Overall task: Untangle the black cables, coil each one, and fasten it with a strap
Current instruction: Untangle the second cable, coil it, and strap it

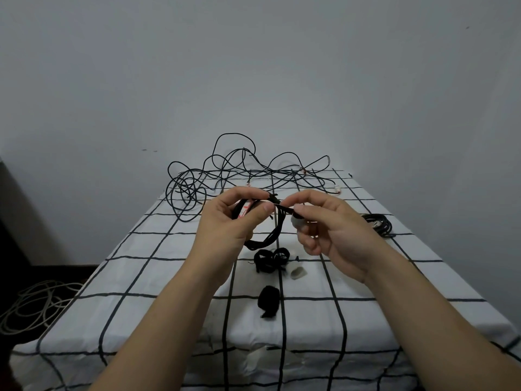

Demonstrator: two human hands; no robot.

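Note:
My left hand [234,218] grips a coiled black cable [265,239] above the middle of the table. A black strap [277,203] wraps the top of that coil, and my right hand [324,224] pinches the strap's free end between thumb and forefinger. A tangle of black cables [242,172] lies along the table's far edge. One finished black coil [379,224] rests at the right side of the table.
Loose black straps [272,259] and a rolled black strap [269,303] lie near the front, beside a small white piece [298,272]. The checked white cloth [141,277] covers the table. White cable [31,306] lies on the floor at left.

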